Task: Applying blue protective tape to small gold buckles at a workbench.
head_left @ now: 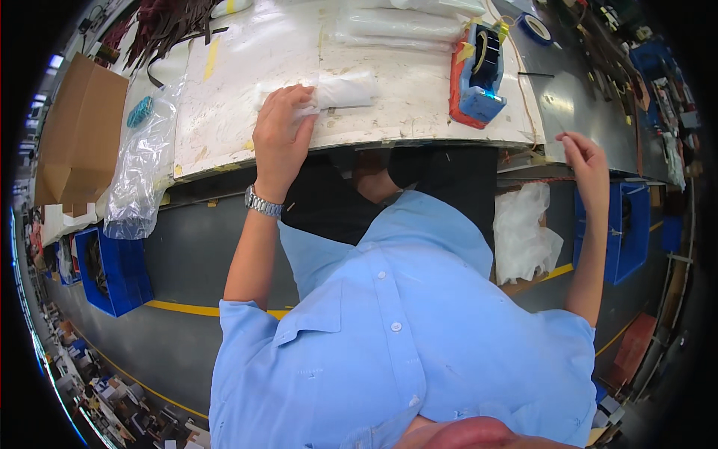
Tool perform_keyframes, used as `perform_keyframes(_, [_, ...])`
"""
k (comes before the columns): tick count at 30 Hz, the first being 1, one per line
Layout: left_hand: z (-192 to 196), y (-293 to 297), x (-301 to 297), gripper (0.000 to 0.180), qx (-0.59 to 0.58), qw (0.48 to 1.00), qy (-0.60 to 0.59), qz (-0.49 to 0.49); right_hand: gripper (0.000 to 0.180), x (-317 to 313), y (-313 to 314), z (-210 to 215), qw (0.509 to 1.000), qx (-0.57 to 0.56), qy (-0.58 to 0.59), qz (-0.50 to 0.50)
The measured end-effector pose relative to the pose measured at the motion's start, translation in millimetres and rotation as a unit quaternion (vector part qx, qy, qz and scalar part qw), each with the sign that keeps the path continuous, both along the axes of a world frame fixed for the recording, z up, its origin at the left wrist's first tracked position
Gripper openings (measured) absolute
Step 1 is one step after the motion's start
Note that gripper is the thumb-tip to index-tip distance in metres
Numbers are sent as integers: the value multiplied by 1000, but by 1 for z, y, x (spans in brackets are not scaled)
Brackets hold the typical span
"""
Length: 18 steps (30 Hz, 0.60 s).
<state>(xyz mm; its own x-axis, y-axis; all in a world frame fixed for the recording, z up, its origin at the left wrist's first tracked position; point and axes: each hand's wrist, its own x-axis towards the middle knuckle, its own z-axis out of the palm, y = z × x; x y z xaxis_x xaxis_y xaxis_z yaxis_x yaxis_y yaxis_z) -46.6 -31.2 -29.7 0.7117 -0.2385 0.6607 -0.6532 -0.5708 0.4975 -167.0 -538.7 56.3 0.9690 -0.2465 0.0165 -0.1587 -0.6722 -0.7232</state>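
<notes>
Person in a light blue shirt (419, 299) sits at the near edge of the white worktop (224, 90). Steel watch (263, 201) on the left wrist. Near the worktop's near left corner, clear plastic bag (134, 191) hangs over the edge.

Right hand (582, 156) is past the worktop's right edge, above the grey metal surface (572, 105). Thumb and forefinger drawn together, other fingers curled; can't tell if anything thin is pinched there.

Left hand (286, 120) is over the near edge, left of its middle, fingers bent, thumb apart. It lies on the left part of a white rolled packet (345, 91); can't tell if it grips or just rests. Packet lies flat just in from the near edge, long side roughly along it.

Teal bundle (140, 111) by the left edge. Blue and red tape dispenser (479, 78) by the right edge, black reel in it.

Far edge: clear plastic packs (400, 26) right of middle, dark strips (168, 30) toward the left corner. Blue-rimmed tape roll (535, 28) near the far right corner.
</notes>
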Motion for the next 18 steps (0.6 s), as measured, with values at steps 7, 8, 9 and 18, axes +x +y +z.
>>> perform_keyframes(7, [5, -20, 16, 25, 108, 989, -89, 49, 42, 110, -215, -72, 943, -301, -92, -108])
perform_keyframes(8, [1, -27, 20, 20, 97, 991, -87, 35, 42, 115, -241, -87, 941, -304, -97, -110])
perform_keyframes(9, [-3, -35, 26, 20, 89, 991, -94, 31, 43, 116, -266, -98, 905, -397, -116, -99])
perform_keyframes(18, [-10, -11, -21, 11, 89, 986, -108, 87, 25, 42, 164, 20, 921, -25, -336, 196])
